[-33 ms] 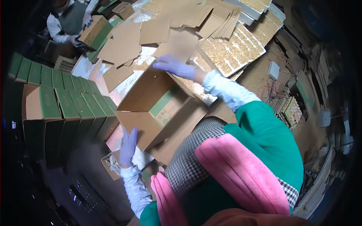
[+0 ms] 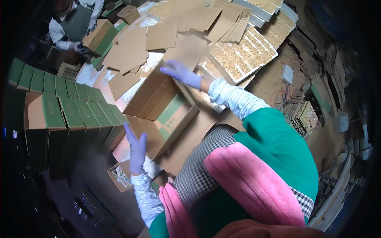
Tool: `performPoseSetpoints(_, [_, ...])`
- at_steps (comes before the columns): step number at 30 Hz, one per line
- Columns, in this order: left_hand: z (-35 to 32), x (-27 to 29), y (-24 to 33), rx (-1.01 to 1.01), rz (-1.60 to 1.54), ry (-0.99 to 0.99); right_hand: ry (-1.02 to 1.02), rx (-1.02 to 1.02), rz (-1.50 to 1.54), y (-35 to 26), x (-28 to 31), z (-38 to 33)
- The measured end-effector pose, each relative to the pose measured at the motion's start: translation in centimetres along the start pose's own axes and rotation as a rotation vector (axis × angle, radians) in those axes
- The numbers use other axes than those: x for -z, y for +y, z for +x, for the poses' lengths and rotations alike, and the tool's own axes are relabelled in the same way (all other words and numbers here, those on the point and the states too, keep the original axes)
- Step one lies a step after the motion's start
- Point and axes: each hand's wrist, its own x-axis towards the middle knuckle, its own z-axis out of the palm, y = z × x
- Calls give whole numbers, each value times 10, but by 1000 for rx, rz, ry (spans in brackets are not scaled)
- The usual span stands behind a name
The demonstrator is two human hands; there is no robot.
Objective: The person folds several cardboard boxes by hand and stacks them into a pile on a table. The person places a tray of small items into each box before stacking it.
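Observation:
An open brown cardboard box (image 2: 147, 101) with a green printed patch inside lies tilted on the worktable in front of me. My right hand (image 2: 183, 73), in a purple glove, is at the box's far upper corner with its fingers stretched out. Beside the box's left end wall is my left hand (image 2: 137, 150), also gloved, fingers spread and thumb apart. Whether either palm presses on the cardboard I cannot tell. Under the near side lies a flat brown cardboard sheet (image 2: 194, 133).
Green and brown boxes (image 2: 75, 111) stand in rows on the left. Loose cardboard sheets (image 2: 127, 51) and foam trays of small yellowish pieces (image 2: 242, 51) cover the table's far part. A co-worker (image 2: 75, 25) holds another box at the upper left. A small open carton (image 2: 119, 176) sits below my left hand.
The box's upper edges now sit lower, and creases show along its inner walls. My right hand has shifted slightly left; my left fingers have risen a little.

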Motion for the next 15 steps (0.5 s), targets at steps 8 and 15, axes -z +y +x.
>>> performPoseSetpoints(8, [29, -29, -8, -338, 954, 221, -487, -26, -620, 23, -22, -31])
performPoseSetpoints(15, [-12, -55, -20, -403, 698, 162, 309, 182, -134, 8, -3, -94])
